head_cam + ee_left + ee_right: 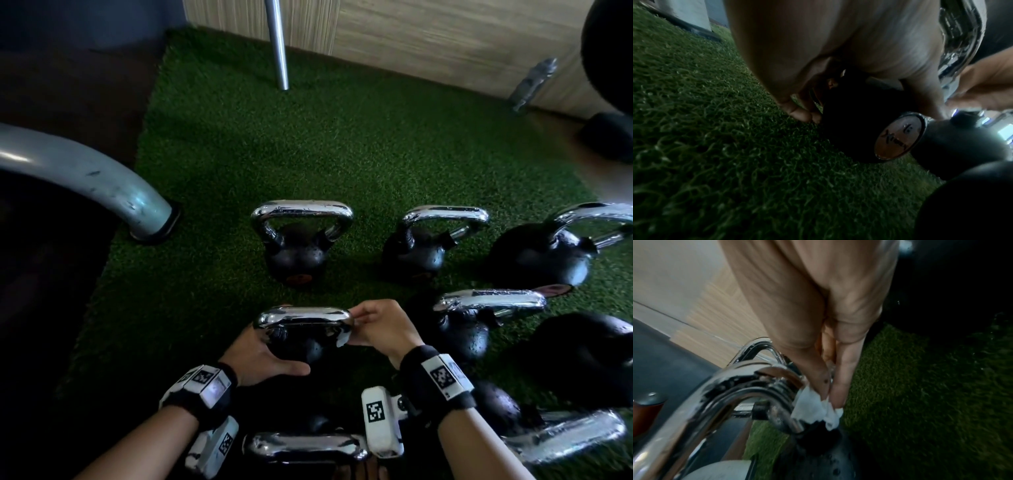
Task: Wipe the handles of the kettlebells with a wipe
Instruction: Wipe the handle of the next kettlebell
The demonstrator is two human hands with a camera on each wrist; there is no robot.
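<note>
1. The kettlebell [298,339] being worked stands on green turf [239,154]; its chrome handle [303,317] is the landmark here.
2. A white wipe [818,408] sits at the handle's right bend, pinched in the right hand [380,329] and pressed to the metal.
3. The left hand [260,356] cups the black body below the handle, fingers curled round it, steadying it.
4. Other kettlebells [301,240] stand beyond and right of the handle, beaded with droplets.
5. Judged step: wiping this handle's right corner. Next calls for dragging the wipe leftward across the top bar.
</note>
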